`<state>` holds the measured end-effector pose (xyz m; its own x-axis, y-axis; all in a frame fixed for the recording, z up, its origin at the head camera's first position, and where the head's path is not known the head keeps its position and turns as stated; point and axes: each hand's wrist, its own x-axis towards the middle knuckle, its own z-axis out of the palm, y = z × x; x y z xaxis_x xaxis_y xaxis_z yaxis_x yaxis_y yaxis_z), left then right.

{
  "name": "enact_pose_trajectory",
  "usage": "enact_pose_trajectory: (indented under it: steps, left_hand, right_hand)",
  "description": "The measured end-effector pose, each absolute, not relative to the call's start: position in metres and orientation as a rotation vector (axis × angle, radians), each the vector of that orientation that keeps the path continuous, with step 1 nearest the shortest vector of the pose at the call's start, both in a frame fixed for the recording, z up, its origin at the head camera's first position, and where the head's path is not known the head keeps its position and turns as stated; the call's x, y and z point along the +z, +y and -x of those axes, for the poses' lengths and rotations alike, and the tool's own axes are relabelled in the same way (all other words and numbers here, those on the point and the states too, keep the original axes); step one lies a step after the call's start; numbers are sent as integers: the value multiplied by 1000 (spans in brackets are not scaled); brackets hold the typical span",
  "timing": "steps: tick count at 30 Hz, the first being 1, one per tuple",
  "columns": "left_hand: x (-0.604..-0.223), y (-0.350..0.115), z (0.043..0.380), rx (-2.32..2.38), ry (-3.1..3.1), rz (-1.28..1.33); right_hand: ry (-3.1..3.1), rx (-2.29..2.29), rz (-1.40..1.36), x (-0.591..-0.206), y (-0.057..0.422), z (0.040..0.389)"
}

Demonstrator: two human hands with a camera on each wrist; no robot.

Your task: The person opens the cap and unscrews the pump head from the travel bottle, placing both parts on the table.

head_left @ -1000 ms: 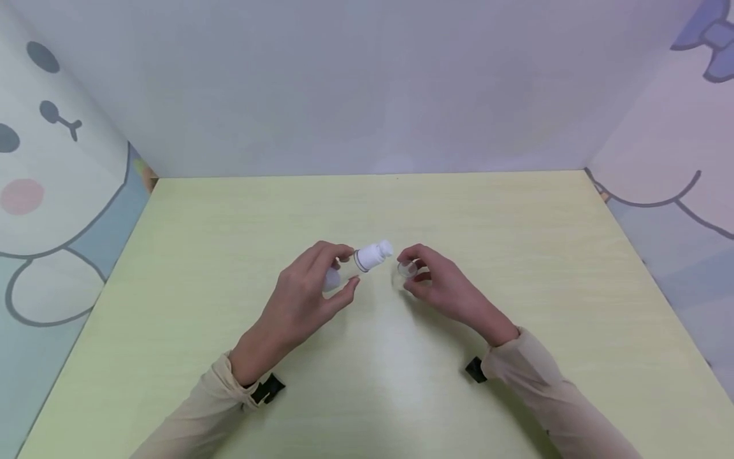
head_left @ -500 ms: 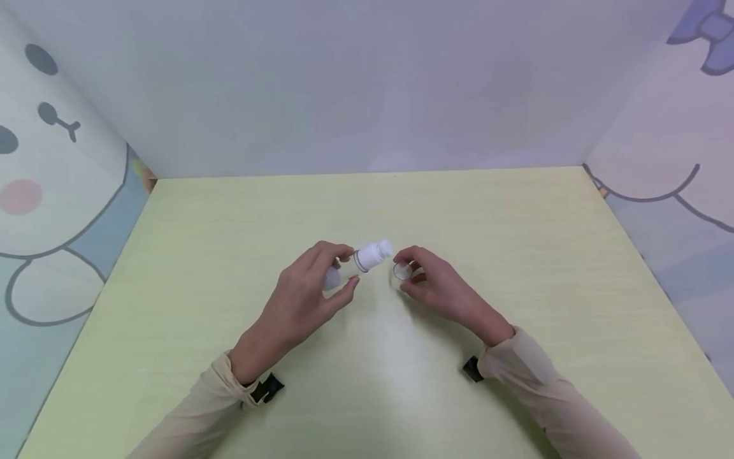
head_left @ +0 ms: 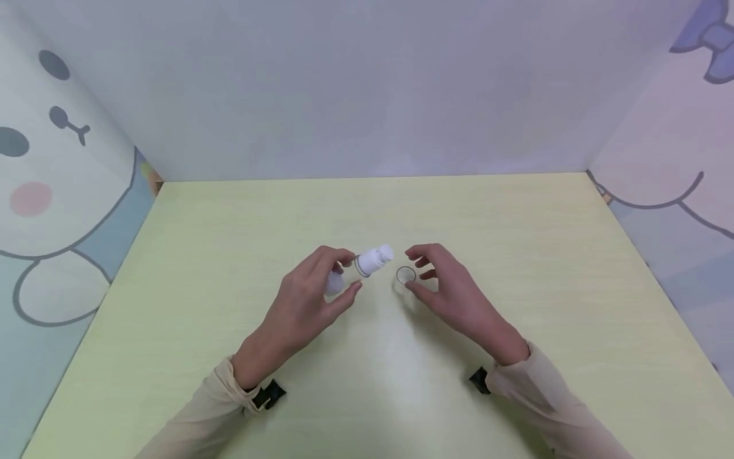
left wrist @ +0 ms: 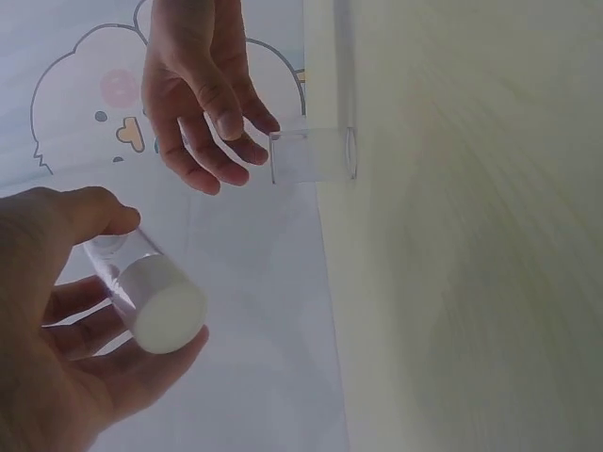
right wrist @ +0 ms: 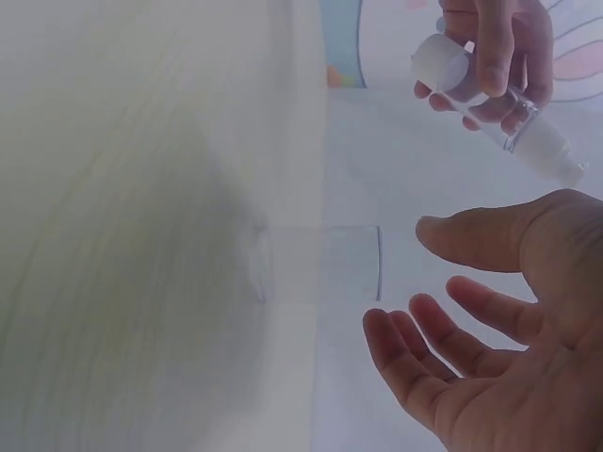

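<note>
My left hand (head_left: 306, 296) grips a small clear pump bottle (head_left: 371, 260), tilted above the table. In the head view its white pump top points up to the right. The bottle's white base (left wrist: 171, 315) faces the camera in the left wrist view. A clear cylindrical cap (right wrist: 325, 266) stands upright on the table, its open-looking rim upward. Around it, my right hand (head_left: 461, 296) is spread, fingers relaxed and bent. The right wrist view shows a gap between the thumb and the cap; whether a fingertip still brushes the rim, I cannot tell.
The pale yellow-green table (head_left: 229, 236) runs back to a plain light wall (head_left: 367, 89). Side walls carry cartoon drawings. Black wrist devices (head_left: 269, 394) sit at both sleeve cuffs, close to the tabletop.
My right hand has let go of the clear cap, which now stands on the table, and its fingers have spread and drawn slightly right. The left hand keeps the bottle nearly still.
</note>
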<state>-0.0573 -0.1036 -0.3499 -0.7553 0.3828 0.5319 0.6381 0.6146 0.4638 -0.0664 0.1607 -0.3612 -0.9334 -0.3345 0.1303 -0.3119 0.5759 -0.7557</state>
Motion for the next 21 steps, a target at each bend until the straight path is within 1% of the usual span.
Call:
enact_pose_trajectory:
  steps: [5,11,21]
  left_hand:
    - [-350,-101,60,-955,-2479,810]
    - [-350,-96,58,-991,-2507,820]
    - [-354,-90,58,-970,-2487,866]
  right_hand:
    - [2663,-1536,598,-357,158,64]
    - [2442,-1783,543,-350,151,59]
    - [2267,-1889,445,-341,145,57]
